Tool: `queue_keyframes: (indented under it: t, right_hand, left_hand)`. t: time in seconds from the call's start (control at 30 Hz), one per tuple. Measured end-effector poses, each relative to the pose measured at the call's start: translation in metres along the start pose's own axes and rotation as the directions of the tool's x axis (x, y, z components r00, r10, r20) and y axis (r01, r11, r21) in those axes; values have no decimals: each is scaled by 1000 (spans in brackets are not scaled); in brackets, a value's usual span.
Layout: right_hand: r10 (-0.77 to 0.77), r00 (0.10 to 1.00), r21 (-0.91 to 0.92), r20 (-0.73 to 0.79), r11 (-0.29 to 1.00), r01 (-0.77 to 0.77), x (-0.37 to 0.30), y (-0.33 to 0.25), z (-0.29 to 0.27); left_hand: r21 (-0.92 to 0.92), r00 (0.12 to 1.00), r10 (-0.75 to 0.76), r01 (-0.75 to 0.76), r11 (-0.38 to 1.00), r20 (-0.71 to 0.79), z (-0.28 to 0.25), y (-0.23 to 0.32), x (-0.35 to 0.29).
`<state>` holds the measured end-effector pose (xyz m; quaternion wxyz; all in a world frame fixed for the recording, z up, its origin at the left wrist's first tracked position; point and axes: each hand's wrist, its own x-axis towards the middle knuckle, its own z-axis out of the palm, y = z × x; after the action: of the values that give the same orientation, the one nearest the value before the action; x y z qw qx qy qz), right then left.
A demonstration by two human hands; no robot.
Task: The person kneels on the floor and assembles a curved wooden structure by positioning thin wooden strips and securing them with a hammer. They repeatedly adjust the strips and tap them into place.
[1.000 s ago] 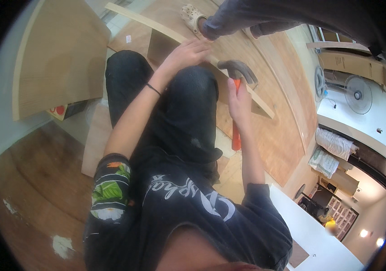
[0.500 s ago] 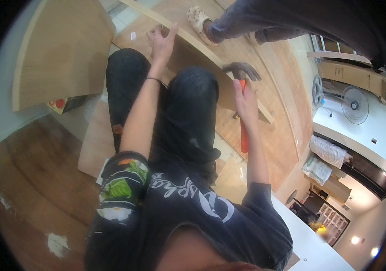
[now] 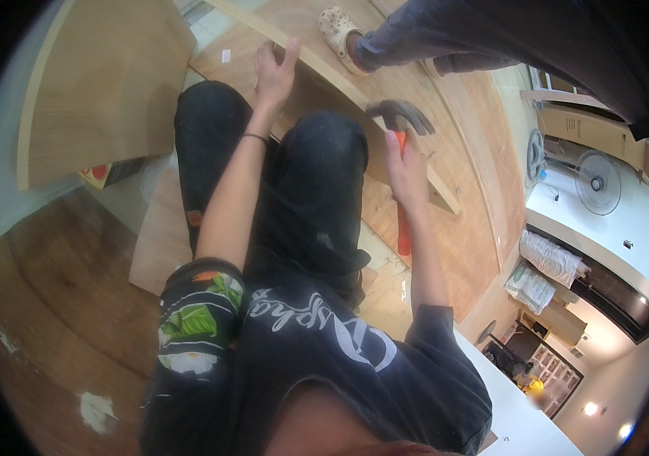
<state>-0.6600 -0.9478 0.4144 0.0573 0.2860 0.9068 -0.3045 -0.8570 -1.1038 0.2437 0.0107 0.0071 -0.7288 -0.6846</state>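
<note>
My right hand (image 3: 408, 173) is wrapped around the orange handle of a claw hammer (image 3: 398, 115). The hammer's dark metal head is close to the upper edge of a pale wooden board (image 3: 328, 70); whether it touches cannot be told. That board stands on edge in front of my knees, running from the upper left to the middle right. My left hand (image 3: 275, 74) grips the board's top edge, with fingers over the far side. Black trousers cover my bent knees, and part of the board's near face is hidden behind them.
Beyond the board, another person's leg and beige clog (image 3: 337, 34) stand on a plywood sheet (image 3: 461, 159). An upright wooden panel (image 3: 104, 83) rises at the left. Farther right are a fan (image 3: 598, 182) and a cardboard box (image 3: 587, 129). Brown flooring (image 3: 43, 296) lies at lower left.
My right hand and the hammer have shifted slightly left and up, with the head closer over the board's edge. My left hand keeps its grip on the board.
</note>
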Motion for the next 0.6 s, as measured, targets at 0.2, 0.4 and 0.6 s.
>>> queue_keyframes:
  t: [0.2, 0.4, 0.6]
  right_hand:
    - [-24, 999, -35, -25, 999, 23, 4, -2, 8]
    - [-123, 992, 10, 23, 992, 123, 5, -12, 9]
    - [-96, 994, -10, 48, 995, 96, 11, -25, 6]
  left_hand:
    - [14, 1000, -13, 12, 1000, 19, 1, -7, 4]
    - [-12, 999, -30, 31, 999, 29, -2, -7, 2]
    - [-31, 1000, -17, 18, 999, 27, -1, -5, 3]
